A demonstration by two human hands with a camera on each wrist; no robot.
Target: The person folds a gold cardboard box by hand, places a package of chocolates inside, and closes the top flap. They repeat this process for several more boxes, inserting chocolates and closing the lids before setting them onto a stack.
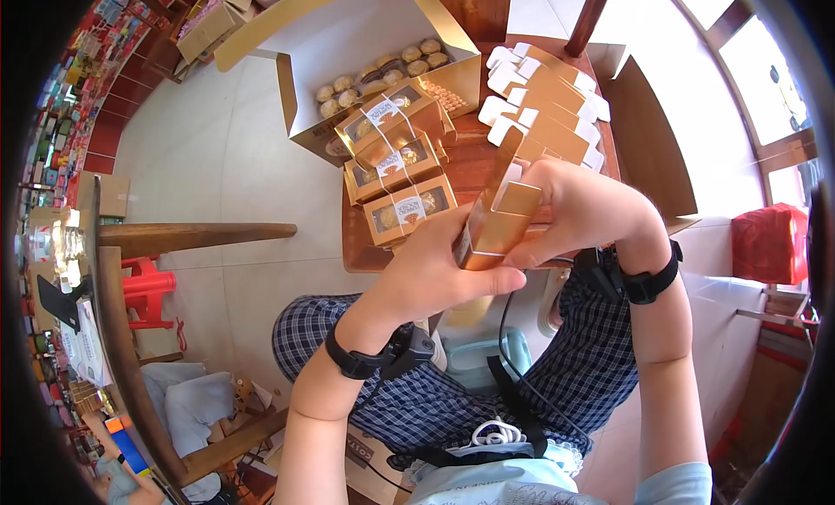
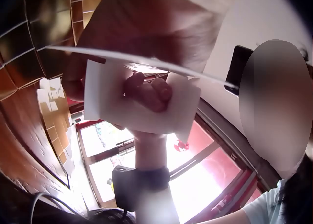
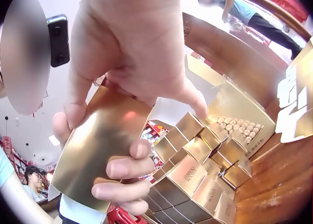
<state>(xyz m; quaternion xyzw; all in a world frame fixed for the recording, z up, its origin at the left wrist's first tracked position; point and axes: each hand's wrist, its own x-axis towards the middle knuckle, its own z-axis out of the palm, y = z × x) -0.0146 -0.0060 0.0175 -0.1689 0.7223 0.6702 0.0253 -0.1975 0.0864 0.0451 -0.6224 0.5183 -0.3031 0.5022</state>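
A small gold cardboard box [image 1: 503, 228] with raised end flaps is held up between the two hands above the lap. My left hand [image 1: 435, 266] grips it from the left, and in the right wrist view its fingers [image 3: 128, 171] curl round the gold panel. On the other side my right hand [image 1: 584, 211] pinches the box, its thumb low near the bottom edge and its fingers by the upper flap. The left wrist view shows the white inner side [image 2: 142, 114] of the card, with fingertips in front of it.
Tied gold chocolate boxes [image 1: 409, 211] lie at the stool's left. Behind them stands a large open carton [image 1: 300, 113] of gold-wrapped chocolates [image 1: 391, 76]. Flat gold box blanks [image 1: 552, 96] overlap at the stool's back right. A wooden bar [image 1: 200, 235] juts in from the left.
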